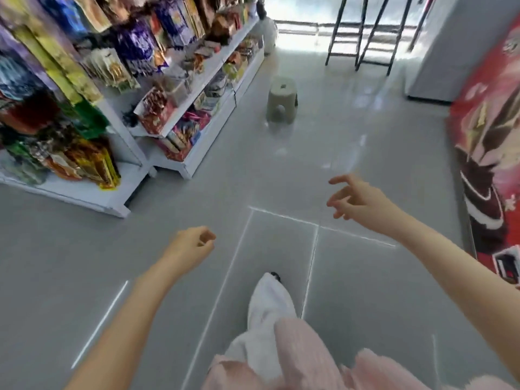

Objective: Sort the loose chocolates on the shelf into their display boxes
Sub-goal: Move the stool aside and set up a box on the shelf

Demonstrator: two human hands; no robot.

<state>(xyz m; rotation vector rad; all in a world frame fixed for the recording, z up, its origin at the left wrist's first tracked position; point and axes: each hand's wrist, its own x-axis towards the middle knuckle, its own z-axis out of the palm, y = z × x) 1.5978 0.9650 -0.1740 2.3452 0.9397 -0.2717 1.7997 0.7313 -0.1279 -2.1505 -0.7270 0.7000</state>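
Observation:
White shop shelves [197, 88] run along the left, packed with blurred snack and chocolate packets. A red display box [154, 114] of wrapped sweets sits tilted at the near end of the middle shelf. My left hand [194, 243] hangs over the grey floor with its fingers curled in, holding nothing I can see. My right hand [354, 198] floats further right, fingers spread and relaxed, empty. Both hands are well away from the shelves.
A grey plastic stool [281, 99] stands on the floor beside the shelf end. A red printed cabinet [489, 153] lines the right side. Black ladder legs [365, 32] stand at the bright doorway. My leg in white trousers [270, 305] steps forward.

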